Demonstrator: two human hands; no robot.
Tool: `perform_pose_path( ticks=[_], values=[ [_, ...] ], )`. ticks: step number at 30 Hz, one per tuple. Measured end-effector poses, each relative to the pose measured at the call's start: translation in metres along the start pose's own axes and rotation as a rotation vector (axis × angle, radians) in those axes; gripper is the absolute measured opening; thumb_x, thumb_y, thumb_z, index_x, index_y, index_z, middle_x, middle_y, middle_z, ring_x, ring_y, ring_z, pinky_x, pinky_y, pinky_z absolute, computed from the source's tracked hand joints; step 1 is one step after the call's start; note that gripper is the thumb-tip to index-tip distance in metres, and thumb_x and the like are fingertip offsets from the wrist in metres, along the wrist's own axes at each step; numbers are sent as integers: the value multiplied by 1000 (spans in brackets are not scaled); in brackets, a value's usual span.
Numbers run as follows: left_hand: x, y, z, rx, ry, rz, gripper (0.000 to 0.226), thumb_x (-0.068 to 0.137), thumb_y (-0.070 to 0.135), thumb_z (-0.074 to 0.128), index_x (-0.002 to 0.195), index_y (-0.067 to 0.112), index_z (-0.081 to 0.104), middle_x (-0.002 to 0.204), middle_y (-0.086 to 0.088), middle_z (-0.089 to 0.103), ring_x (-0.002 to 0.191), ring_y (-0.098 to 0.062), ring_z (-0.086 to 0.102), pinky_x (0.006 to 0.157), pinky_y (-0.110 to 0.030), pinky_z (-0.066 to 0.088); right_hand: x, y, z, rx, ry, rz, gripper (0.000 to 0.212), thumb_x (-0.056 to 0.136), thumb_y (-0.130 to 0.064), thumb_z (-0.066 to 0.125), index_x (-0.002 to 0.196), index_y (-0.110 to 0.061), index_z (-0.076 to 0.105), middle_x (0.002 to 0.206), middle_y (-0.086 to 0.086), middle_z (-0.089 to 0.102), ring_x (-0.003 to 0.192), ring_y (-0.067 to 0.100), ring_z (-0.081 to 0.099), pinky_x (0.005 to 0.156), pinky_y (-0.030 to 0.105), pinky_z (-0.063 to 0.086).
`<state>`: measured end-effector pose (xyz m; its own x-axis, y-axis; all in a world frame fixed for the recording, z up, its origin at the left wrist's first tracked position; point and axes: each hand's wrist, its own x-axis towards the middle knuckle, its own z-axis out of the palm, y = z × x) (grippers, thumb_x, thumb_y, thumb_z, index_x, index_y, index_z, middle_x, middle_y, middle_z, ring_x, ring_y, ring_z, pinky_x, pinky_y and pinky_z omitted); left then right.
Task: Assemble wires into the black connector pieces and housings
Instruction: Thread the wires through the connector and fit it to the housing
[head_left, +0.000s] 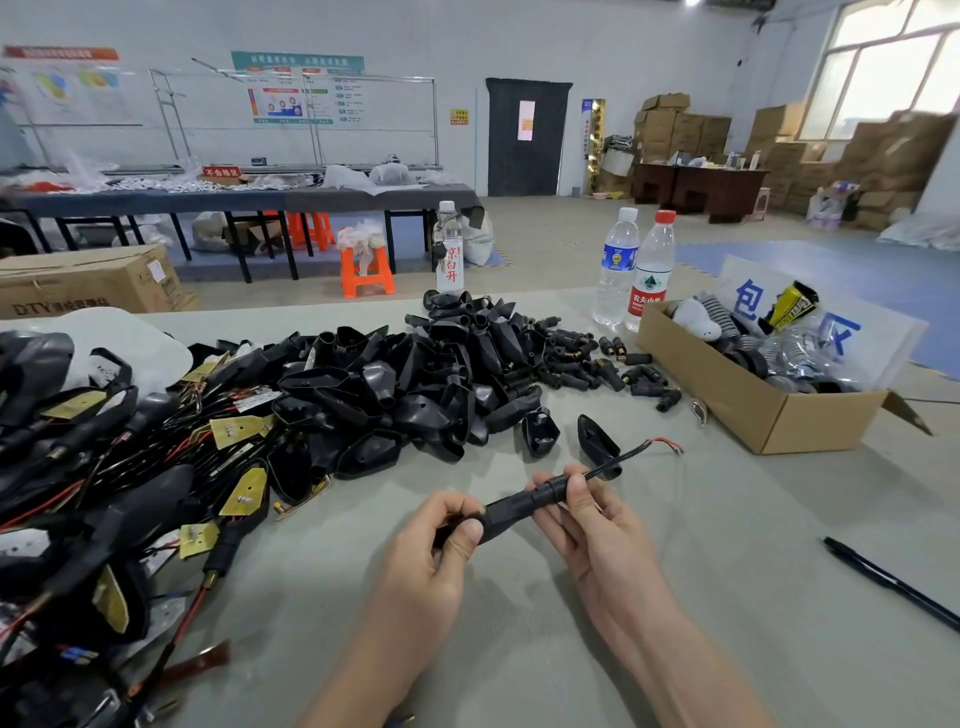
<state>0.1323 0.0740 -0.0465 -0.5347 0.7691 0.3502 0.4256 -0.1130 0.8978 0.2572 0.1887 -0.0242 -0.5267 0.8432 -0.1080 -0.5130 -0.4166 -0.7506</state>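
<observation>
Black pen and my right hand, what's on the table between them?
Nothing. The head view shows only bare grey table between the right hand and the black pen.

black housings (415, 384), orange stool (366, 273), red-capped bottle (652, 270), brown cardboard box (753, 405), black pen (891, 582)

Black pen (888, 579) sits off right of the fingers (576, 488), cardboard box (727, 395) and water bottles (616, 267) further back.
</observation>
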Motion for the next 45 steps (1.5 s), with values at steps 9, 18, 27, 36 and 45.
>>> perform_pose_path(
  ticks=[9,18,27,36,45],
  values=[
    [-2,5,3,49,-21,62,6,89,25,58,89,30,61,108,18,64,106,-13,62,86,-26,47,-2,9,-1,-80,-63,12,16,101,-11,51,111,-1,57,105,15,76,98,23,74,77,22,59],
    [-1,5,2,139,26,128,12,89,21,61,89,33,62,111,20,62,108,-9,61,85,-9,41,-2,5,3,-9,-49,47,19,102,-15,49,106,-2,62,108,16,75,97,24,74,74,24,60],
    [0,2,0,188,61,117,29,92,9,68,86,37,67,118,27,53,106,-3,59,78,-6,42,3,-2,-3,-73,82,-9,19,98,-21,58,106,-8,69,92,10,76,87,24,76,69,26,61],
    [3,3,-12,353,78,197,21,95,8,65,87,27,65,118,25,52,104,-7,59,81,-14,43,11,-21,-18,16,247,-151,14,103,-21,52,103,-13,63,94,5,77,78,17,73,70,25,62],
    [3,2,-13,364,120,235,18,93,9,67,90,27,66,115,23,51,101,-9,59,78,-19,45,8,-7,-11,-45,120,-80,21,93,-23,64,105,-5,68,96,6,77,90,15,75,73,20,58]
  ],
)
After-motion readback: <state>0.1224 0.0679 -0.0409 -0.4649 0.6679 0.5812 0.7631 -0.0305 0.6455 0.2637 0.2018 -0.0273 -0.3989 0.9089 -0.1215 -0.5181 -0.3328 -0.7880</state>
